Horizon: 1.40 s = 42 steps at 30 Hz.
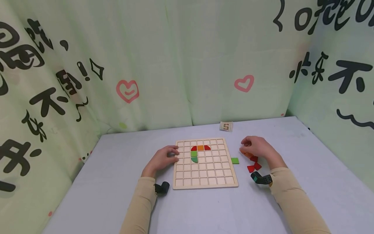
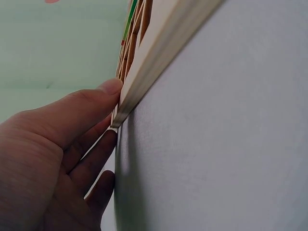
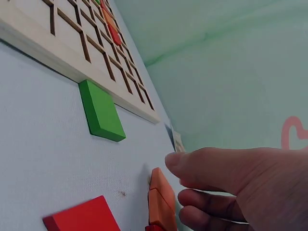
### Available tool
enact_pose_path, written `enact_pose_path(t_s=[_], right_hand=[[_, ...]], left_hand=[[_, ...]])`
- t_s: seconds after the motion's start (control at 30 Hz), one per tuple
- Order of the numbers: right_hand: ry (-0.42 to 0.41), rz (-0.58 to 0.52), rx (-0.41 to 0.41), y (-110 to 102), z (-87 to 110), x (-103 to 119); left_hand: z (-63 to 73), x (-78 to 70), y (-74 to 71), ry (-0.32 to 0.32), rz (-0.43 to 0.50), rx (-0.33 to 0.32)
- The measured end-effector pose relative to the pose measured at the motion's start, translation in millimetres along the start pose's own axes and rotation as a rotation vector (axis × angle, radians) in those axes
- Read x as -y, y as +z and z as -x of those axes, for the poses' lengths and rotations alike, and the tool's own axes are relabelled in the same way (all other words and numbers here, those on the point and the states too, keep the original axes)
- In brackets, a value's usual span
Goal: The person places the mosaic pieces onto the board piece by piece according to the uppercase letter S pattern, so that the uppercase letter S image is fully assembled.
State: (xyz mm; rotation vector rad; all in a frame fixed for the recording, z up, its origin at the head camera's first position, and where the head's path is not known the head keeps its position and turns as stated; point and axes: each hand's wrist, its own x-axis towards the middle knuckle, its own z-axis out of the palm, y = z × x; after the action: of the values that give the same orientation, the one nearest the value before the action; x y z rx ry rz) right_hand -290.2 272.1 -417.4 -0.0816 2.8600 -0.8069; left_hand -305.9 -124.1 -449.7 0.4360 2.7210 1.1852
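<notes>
Head view: the pale table is carrying a wooden grid board, which is lying flat before the person, a short bent line of coloured tiles filling some cells in its farther half. The left hand is resting at the board's left edge, thumb and fingers parted, thumb touching the frame. The right hand is hovering beyond the board's right side, its fingers loosely bent; no piece is showing between them.

A green tile is lying against the board's right edge, between board and right hand. The orange pieces are sitting on the table just beside the right fingertips, on the person's side of them, and the right hand is plainly the nearer one. Whether fingers are touching orange is hard to tell. Their row is running from the fingertips toward the person and slightly rightward, red pieces continuing it; judging by this, the fingers are needing to close across that row, with the board waiting to the left.
</notes>
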Motion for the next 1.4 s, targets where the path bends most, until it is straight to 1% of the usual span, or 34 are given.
enact_pose_path(t_s=[0.17,0.3,0.57,0.8,1.07,1.27,1.4], right_hand=[[0.004,0.015,0.034,1.2,2.8,-2.4],[-0.003,0.01,0.046,1.8,4.5,-3.1],[-0.026,0.004,0.052,4.8,2.6,-1.5],[-0.079,0.017,0.03,5.6,0.0,-1.2],[-0.061,0.027,0.031,8.0,0.5,-1.1],[-0.06,0.021,0.02,9.7,-1.3,-1.6],[-0.058,0.02,0.021,10.0,-2.0,-1.6]], left_hand=[[0.8,-0.6,0.5,0.003,0.003,-0.006],[0.6,0.2,0.8,0.01,0.005,-0.01],[0.1,1.2,0.8,0.011,0.005,-0.009],[0.1,1.9,1.2,0.007,0.004,-0.011],[-0.1,2.1,1.4,0.012,-0.017,-0.014],[-0.3,1.5,0.9,0.019,-0.014,-0.015],[0.1,1.7,1.2,0.01,-0.007,-0.012]])
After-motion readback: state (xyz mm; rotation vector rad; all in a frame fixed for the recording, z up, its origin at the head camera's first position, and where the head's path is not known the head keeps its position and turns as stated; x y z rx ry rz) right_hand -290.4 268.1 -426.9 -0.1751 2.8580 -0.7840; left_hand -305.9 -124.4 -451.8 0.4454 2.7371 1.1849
